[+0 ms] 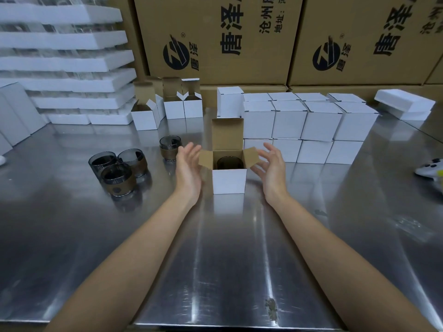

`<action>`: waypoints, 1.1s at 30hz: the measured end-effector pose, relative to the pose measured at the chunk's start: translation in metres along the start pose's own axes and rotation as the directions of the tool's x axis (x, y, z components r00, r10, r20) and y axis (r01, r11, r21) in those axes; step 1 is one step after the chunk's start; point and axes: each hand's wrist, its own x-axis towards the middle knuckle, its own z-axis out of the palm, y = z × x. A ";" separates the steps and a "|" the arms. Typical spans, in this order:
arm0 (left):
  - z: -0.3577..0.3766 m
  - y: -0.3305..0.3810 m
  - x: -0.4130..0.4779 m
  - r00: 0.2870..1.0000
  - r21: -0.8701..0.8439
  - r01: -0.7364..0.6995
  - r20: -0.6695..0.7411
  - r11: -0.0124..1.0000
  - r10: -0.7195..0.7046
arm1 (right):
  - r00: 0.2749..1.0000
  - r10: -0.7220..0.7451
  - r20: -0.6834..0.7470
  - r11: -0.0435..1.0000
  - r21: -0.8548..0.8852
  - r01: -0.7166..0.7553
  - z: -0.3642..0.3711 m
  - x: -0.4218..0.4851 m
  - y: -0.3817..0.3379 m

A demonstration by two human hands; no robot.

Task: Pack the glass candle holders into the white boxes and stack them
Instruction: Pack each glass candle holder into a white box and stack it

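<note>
An open white box (229, 180) stands on the steel table (227, 259) with its lid and side flaps up. A dark glass candle holder (229, 162) sits inside it. My left hand (188, 164) hovers just left of the box, fingers apart, close to the left flap. On the other side my right hand (271, 164) is spread the same way, near the right flap. Three smoked glass holders (118, 170) with brown bands cluster at the left, and one more holder (169, 148) stands behind my left hand. Closed white boxes (309, 123) are stacked two high at the right.
Several empty open boxes (167, 104) wait at the back. White foam trays (64, 68) pile up at far left. Large brown cartons (215, 39) form the back wall. A foam tray (405, 103) lies far right, with a white device (430, 167) at the right edge.
</note>
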 end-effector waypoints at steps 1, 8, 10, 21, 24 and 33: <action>-0.002 -0.001 0.002 0.997 -0.064 0.078 0.005 0.995 -0.078 | 0.998 0.059 0.006 0.998 0.020 -0.059 -0.001 0.003 0.001; 0.006 -0.010 -0.008 0.939 0.072 0.203 0.268 0.977 -0.215 | 0.985 0.104 0.136 0.980 -0.182 -0.078 0.004 0.001 0.006; 0.006 -0.011 -0.008 0.944 0.145 0.142 0.279 0.979 -0.178 | 0.986 0.088 0.143 0.982 -0.181 -0.061 0.005 0.000 0.005; 0.008 -0.006 -0.008 0.959 0.309 -0.029 0.277 0.951 -0.061 | 0.961 0.050 0.271 0.973 -0.231 0.014 0.007 -0.010 -0.001; 0.007 -0.006 -0.008 0.959 0.311 -0.036 0.278 0.950 -0.055 | 0.944 0.034 0.328 0.960 -0.275 0.061 0.006 -0.014 -0.004; 0.007 -0.007 -0.009 0.960 0.300 -0.050 0.277 0.952 -0.037 | 0.945 0.081 0.318 0.951 -0.309 0.022 0.012 -0.013 -0.007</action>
